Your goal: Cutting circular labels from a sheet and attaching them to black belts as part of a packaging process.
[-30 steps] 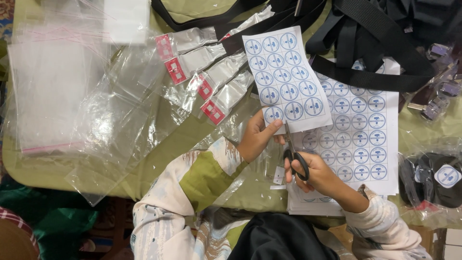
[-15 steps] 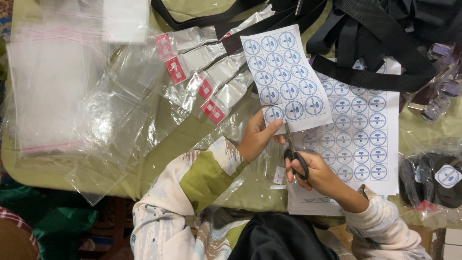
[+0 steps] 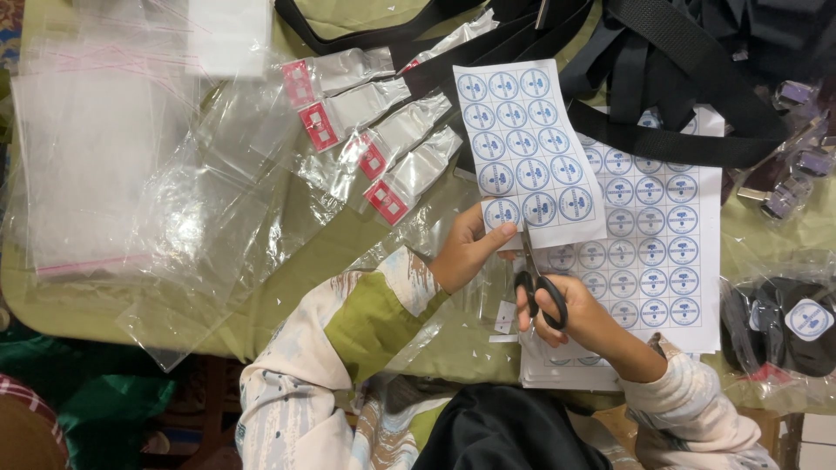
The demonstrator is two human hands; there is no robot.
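2 bare hands share 1 sticker sheet (image 3: 529,148), which lies tilted on the bench (image 3: 287,252) with its long axis running away from the person. The left hand (image 3: 468,251) has its grip closed on the sheet's near left corner, thumb on top. The right hand (image 3: 582,320), grip closed through the handles of black scissors (image 3: 533,278), sits just below the sheet's near edge, blades pointing up into it. Compared with 0.5 s ago, nothing has visibly shifted.
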